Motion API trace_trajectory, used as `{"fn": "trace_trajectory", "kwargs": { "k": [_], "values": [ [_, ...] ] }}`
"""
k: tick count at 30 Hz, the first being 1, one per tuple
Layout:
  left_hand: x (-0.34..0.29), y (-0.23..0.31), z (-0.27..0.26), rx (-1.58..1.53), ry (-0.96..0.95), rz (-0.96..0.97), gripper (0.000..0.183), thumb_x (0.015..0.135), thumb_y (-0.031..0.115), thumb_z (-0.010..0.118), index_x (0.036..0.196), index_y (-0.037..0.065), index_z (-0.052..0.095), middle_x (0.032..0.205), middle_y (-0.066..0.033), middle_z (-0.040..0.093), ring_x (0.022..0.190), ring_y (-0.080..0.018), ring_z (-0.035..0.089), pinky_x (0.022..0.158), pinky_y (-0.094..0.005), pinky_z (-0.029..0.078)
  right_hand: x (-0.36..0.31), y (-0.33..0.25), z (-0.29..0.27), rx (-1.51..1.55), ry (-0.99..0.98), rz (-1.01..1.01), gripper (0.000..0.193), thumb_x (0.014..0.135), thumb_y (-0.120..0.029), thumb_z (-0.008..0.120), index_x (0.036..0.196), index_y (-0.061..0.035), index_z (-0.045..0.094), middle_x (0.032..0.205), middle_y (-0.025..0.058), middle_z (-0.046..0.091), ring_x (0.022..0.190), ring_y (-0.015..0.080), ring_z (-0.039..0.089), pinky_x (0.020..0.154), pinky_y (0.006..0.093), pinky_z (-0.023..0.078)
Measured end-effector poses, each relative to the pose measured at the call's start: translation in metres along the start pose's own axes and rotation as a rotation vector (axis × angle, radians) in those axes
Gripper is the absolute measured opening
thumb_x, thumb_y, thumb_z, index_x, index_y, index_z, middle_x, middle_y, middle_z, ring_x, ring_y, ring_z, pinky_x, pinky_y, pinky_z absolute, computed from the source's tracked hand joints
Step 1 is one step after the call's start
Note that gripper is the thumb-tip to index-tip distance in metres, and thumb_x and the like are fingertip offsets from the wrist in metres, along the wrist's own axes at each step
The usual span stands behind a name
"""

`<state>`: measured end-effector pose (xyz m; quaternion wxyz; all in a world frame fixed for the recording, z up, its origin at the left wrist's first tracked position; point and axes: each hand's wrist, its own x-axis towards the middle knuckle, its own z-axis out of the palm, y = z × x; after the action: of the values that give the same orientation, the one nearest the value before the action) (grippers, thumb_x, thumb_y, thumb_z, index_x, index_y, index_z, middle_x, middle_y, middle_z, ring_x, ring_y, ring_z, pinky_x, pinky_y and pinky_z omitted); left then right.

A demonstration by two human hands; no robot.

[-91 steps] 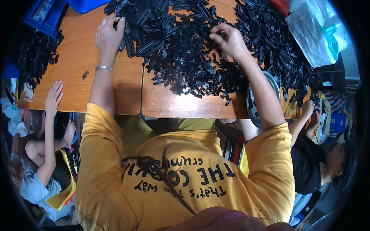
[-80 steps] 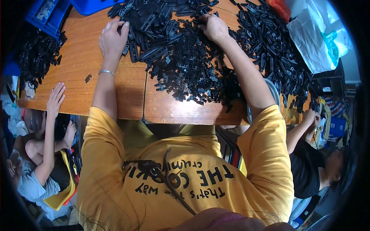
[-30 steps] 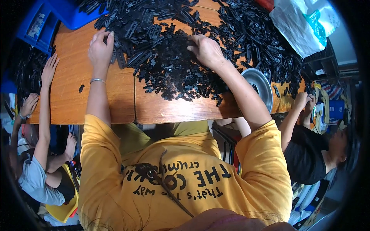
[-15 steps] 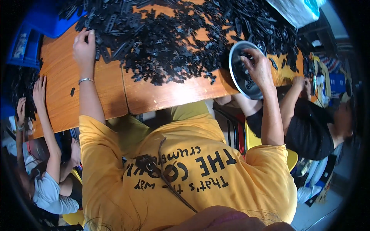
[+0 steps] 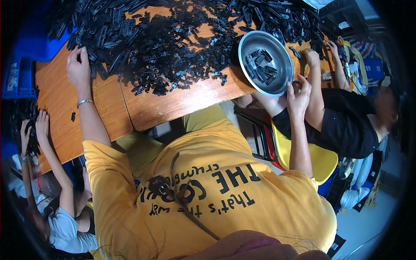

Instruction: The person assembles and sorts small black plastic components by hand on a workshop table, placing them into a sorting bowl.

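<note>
My left hand (image 5: 79,71) is at the left edge of a heap of long black plastic pieces (image 5: 106,39). Its fingers are bent together in a pinch; anything between them is hidden. Beside the near right rim of a round metal bowl (image 5: 284,65) is my right hand (image 5: 299,97), thumb and fingers apart, with nothing visible in it. Several black plastic pieces (image 5: 262,67) lie inside the bowl, which stands at the table's right front edge. Many small black clips (image 5: 173,65) are spread across the middle of the table.
One small black piece (image 5: 73,116) lies alone on the wooden table (image 5: 102,115). Blue bins (image 5: 19,78) stand at the far left. Co-workers' hands (image 5: 42,123) are near on the left, and another person's hand (image 5: 311,57) is just right of the bowl. A yellow chair (image 5: 318,162) stands at the right.
My right hand has moved from over the bowl to beside its near right rim, uncovering the pieces inside. My left hand stays pinched at the heap's edge. The whole view has shifted slightly.
</note>
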<state>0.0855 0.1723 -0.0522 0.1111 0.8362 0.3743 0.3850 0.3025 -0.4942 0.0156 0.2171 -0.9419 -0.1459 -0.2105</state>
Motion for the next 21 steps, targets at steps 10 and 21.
{"fn": "trace_trajectory", "kwargs": {
  "k": [10,21],
  "values": [
    [-0.001,0.004,-0.006,0.056,0.04,0.032,0.038,0.1,0.044,0.064,0.113,0.01,0.078,0.132,-0.0107,0.07,0.119,-0.0323,0.066,0.099,-0.0419,0.052,-0.002,-0.021,0.018,0.916,-0.475,0.827,0.027,0.101,-0.014,0.056,0.121,0.0037,0.056,0.093,0.0109,0.068,0.064,0.0172,0.067,0.048,0.0289,0.059],
    [-0.006,0.015,-0.012,0.066,0.047,0.027,0.036,0.099,0.042,0.065,0.11,0.01,0.078,0.131,-0.0118,0.07,0.116,-0.0331,0.067,0.097,-0.0426,0.053,0.005,-0.023,0.018,1.022,-0.395,0.874,0.019,0.096,-0.007,0.053,0.108,0.0073,0.056,0.084,0.0147,0.069,0.054,0.0213,0.065,0.046,0.0299,0.058]
  ]
}}
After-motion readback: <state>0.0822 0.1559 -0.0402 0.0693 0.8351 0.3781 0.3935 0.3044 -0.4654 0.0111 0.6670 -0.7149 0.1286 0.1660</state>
